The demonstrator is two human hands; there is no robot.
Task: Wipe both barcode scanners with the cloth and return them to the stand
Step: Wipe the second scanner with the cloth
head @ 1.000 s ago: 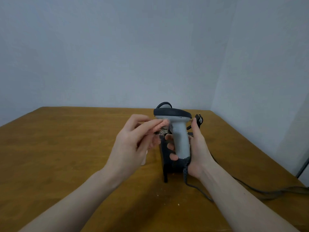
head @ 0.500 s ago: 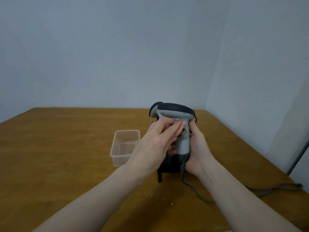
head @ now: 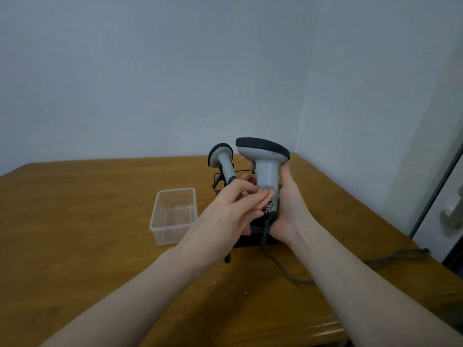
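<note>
Corded barcode scanner [head: 266,169] upright above the wire stand [head: 220,177], handle wrapped by right hand [head: 288,204]. Left hand [head: 233,209] presses checked cloth [head: 265,187] against the lower handle with its fingers. Step: wiping, likely first unit. Second scanner [head: 221,159] sits docked. Next: finish, dock, swap.

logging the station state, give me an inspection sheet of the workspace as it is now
surface: wooden table, a few small crumbs near the front
job's things: held scanner upright; checked cloth against its handle; second scanner in the black stand
clutter: clear plastic tub, looks empty
hands: left hand presses the cloth; right hand grips the handle
cables: grey cable runs off right
surroundings: pale wall, door handle at right
</note>
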